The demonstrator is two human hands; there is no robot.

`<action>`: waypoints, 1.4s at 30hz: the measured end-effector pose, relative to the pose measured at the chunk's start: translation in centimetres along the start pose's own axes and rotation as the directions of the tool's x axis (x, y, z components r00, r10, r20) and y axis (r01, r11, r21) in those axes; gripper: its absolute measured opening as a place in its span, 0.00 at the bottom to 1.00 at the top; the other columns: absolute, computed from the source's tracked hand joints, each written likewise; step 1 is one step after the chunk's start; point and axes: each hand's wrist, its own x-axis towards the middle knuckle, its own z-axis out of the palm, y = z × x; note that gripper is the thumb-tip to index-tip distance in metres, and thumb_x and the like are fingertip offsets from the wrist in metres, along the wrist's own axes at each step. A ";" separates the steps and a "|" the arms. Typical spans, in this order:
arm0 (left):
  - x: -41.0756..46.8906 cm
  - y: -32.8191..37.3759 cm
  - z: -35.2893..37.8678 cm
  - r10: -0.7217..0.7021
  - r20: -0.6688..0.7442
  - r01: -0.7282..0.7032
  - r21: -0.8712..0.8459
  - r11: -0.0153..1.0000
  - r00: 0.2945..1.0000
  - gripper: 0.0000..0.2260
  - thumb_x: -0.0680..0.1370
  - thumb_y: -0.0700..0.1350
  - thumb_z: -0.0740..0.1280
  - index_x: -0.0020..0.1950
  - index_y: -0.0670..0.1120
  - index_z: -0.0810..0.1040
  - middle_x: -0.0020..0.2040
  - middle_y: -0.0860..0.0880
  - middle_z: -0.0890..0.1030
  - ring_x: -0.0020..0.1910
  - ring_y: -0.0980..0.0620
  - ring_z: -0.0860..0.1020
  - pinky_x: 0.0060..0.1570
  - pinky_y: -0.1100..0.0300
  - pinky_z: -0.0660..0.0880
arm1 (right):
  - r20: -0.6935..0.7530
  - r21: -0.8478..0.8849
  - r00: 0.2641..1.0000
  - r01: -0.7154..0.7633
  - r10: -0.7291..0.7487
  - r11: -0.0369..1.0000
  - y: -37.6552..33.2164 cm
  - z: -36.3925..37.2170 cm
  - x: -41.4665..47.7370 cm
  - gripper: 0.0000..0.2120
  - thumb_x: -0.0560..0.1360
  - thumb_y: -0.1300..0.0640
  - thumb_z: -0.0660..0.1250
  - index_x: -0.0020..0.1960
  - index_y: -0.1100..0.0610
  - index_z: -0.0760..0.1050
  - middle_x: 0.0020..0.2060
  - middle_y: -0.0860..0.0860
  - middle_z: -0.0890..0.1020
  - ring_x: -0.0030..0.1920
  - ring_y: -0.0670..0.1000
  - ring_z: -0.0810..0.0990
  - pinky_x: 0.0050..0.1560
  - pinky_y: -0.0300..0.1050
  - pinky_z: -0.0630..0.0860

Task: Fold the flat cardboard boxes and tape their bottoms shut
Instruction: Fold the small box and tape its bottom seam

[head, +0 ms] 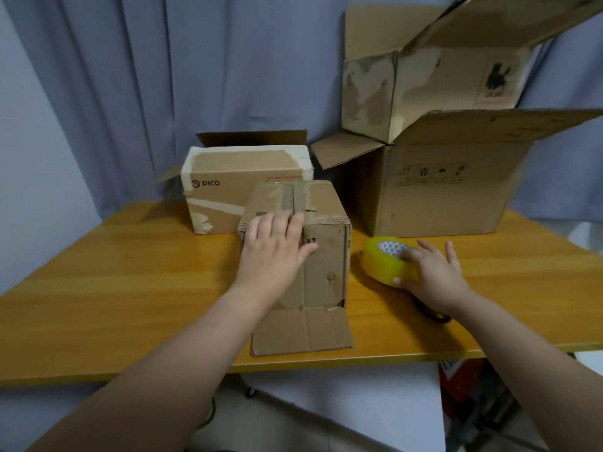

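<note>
From my remote view, the small box (326, 272) stands in the middle of the desk (130, 272), near its front edge, with its taped side up. A tape strip (293, 197) runs along the top seam. One flap (301, 331) lies flat on the desk toward me.

My left hand (275, 246) rests flat on the box's near top edge. The fingers are straight over the top and the thumb lies against the front face, so it presses the box rather than grips it.

My right hand (434, 275) holds the yellow tape roll (381, 259), which sits tilted on the desk just right of the box. The thumb is on the roll's near side and the forefinger reaches over toward its core, while the other fingers spread out.

Behind the small box stands a box marked PICO (235, 177). To the right is a large open box (440, 197), with another open box (424, 86) tilted on top of it. A blue curtain (163, 76) hangs behind everything.
</note>
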 end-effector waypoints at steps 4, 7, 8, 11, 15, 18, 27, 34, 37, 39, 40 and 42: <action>0.2 -0.2 -1.9 -0.010 0.099 0.021 -0.107 0.994 0.995 0.30 0.78 0.65 0.49 0.70 0.46 0.68 0.65 0.44 0.72 0.64 0.44 0.71 0.64 0.48 0.65 | -0.238 0.429 0.971 0.085 0.022 0.899 0.0 -2.2 -1.5 0.23 0.74 0.43 0.66 0.63 0.56 0.72 0.58 0.54 0.77 0.63 0.59 0.72 0.71 0.60 0.59; 2.3 -0.6 -5.7 -0.075 0.252 0.182 -0.435 0.882 0.965 0.32 0.76 0.67 0.53 0.75 0.52 0.58 0.70 0.50 0.61 0.70 0.48 0.62 0.69 0.49 0.61 | -0.367 0.591 0.930 0.230 0.004 0.773 -0.9 -5.5 -2.7 0.22 0.71 0.36 0.65 0.59 0.48 0.71 0.54 0.50 0.76 0.55 0.56 0.74 0.52 0.54 0.73; 3.3 -0.6 -7.3 -0.084 0.256 0.223 -0.580 0.784 0.963 0.33 0.74 0.67 0.55 0.75 0.53 0.59 0.70 0.51 0.61 0.69 0.50 0.62 0.69 0.50 0.63 | -0.402 0.598 0.915 0.285 -0.027 0.749 -1.6 -6.7 -2.8 0.20 0.71 0.38 0.66 0.58 0.45 0.70 0.54 0.49 0.75 0.56 0.55 0.73 0.50 0.50 0.72; 6.1 -0.3 -10.5 -0.042 0.207 0.193 -0.798 0.571 0.977 0.32 0.71 0.65 0.60 0.72 0.54 0.65 0.69 0.53 0.65 0.66 0.56 0.67 0.62 0.59 0.67 | -0.454 0.564 0.881 0.401 -0.134 0.722 -4.2 -9.8 -2.4 0.17 0.71 0.42 0.67 0.58 0.42 0.68 0.52 0.40 0.73 0.58 0.53 0.71 0.50 0.46 0.68; 7.2 -0.4 -11.6 -0.125 0.065 0.101 -0.946 0.309 0.990 0.11 0.74 0.48 0.71 0.55 0.48 0.79 0.53 0.48 0.80 0.50 0.59 0.78 0.51 0.65 0.75 | -0.461 0.597 0.859 0.487 -0.224 0.638 -7.2 -12.1 -1.6 0.14 0.70 0.45 0.65 0.55 0.41 0.68 0.51 0.38 0.74 0.50 0.43 0.73 0.46 0.34 0.71; 7.2 -1.4 -12.3 -0.244 -0.001 0.078 -0.947 0.313 0.970 0.05 0.74 0.40 0.71 0.47 0.38 0.80 0.42 0.43 0.80 0.38 0.58 0.77 0.40 0.66 0.76 | -0.440 0.642 0.861 0.500 -0.255 0.581 -8.7 -12.8 -0.9 0.15 0.70 0.44 0.65 0.56 0.43 0.70 0.49 0.42 0.76 0.49 0.39 0.75 0.42 0.31 0.71; 7.0 -4.1 -12.8 -0.471 -0.029 0.201 -0.880 0.431 0.882 0.10 0.80 0.45 0.64 0.40 0.44 0.70 0.33 0.47 0.77 0.24 0.57 0.78 0.28 0.60 0.77 | -0.504 0.827 0.862 0.464 0.054 0.318 -11.9 -12.1 -0.1 0.31 0.68 0.44 0.71 0.67 0.40 0.62 0.56 0.45 0.75 0.54 0.43 0.78 0.52 0.39 0.78; 6.0 -4.9 -11.4 -0.584 0.131 0.257 -0.957 0.137 0.801 0.09 0.81 0.45 0.61 0.41 0.45 0.69 0.40 0.50 0.81 0.23 0.57 0.78 0.29 0.62 0.77 | -0.067 0.965 0.972 0.120 0.225 -0.235 -15.6 -11.9 1.9 0.25 0.75 0.38 0.62 0.69 0.43 0.65 0.61 0.46 0.76 0.59 0.49 0.77 0.56 0.52 0.77; 5.2 -5.2 -11.3 -0.571 0.103 0.244 -0.954 0.176 0.814 0.09 0.82 0.46 0.60 0.41 0.46 0.68 0.42 0.50 0.80 0.27 0.55 0.80 0.33 0.60 0.79 | -0.137 0.968 0.957 0.185 0.256 -0.171 -16.3 -12.6 2.2 0.20 0.76 0.43 0.64 0.66 0.48 0.71 0.54 0.46 0.80 0.56 0.49 0.79 0.60 0.56 0.76; 5.0 -5.5 -11.4 -0.563 0.126 0.250 -0.957 0.148 0.817 0.08 0.82 0.45 0.60 0.43 0.46 0.69 0.44 0.50 0.80 0.29 0.53 0.81 0.34 0.60 0.80 | -0.290 0.956 0.939 0.291 0.183 0.019 -16.4 -13.1 2.2 0.16 0.78 0.49 0.63 0.65 0.46 0.72 0.55 0.46 0.80 0.57 0.48 0.78 0.60 0.51 0.76; 4.9 -5.9 -11.4 -0.560 0.172 0.277 -0.955 0.107 0.811 0.07 0.82 0.45 0.60 0.45 0.45 0.70 0.45 0.49 0.80 0.30 0.53 0.82 0.34 0.60 0.80 | -0.337 0.940 0.932 0.324 0.131 0.111 -16.3 -13.4 2.1 0.15 0.79 0.50 0.62 0.66 0.46 0.72 0.55 0.45 0.79 0.56 0.47 0.78 0.59 0.47 0.76; 4.8 -6.7 -11.3 -0.525 0.361 0.369 -0.924 -0.094 0.770 0.06 0.82 0.43 0.60 0.53 0.41 0.72 0.48 0.44 0.81 0.35 0.50 0.83 0.36 0.61 0.80 | -0.415 0.866 0.909 0.389 0.019 0.313 -16.0 -14.5 2.1 0.15 0.79 0.53 0.62 0.66 0.45 0.72 0.55 0.43 0.77 0.55 0.44 0.76 0.56 0.42 0.74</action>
